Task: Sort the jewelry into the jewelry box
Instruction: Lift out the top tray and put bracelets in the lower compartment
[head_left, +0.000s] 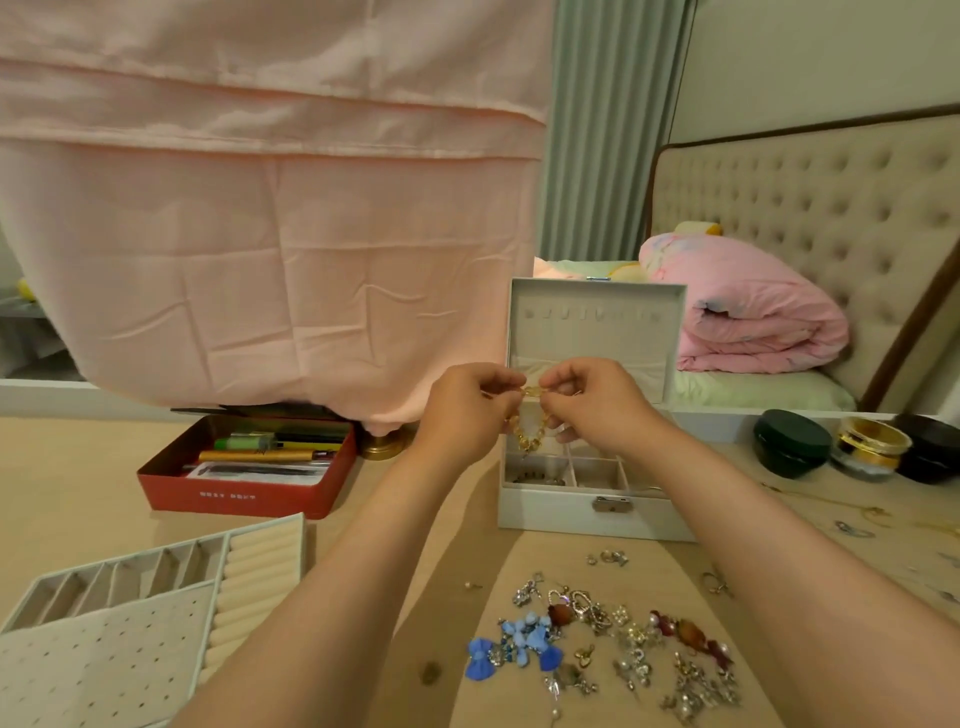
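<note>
A white jewelry box (592, 512) stands open on the tan surface, its lid upright and its front compartments showing. Above it, my left hand (462, 410) and my right hand (592, 400) each pinch an end of a gold beaded bracelet (532, 431), which hangs in a loop between them over the box. A spread of loose jewelry (618, 644) lies in front of the box: blue flower pieces, silver earrings, red-brown stones. A removed tray insert (130, 597) with slots and ring rolls sits at the near left.
A red tin (249, 501) of pens and tubes stands left of the box. Dark round cases (792, 441) and gold bangles (870, 441) sit at the right, with more small pieces (857, 527) scattered nearby. Pink cloth hangs behind; a bed lies at the back right.
</note>
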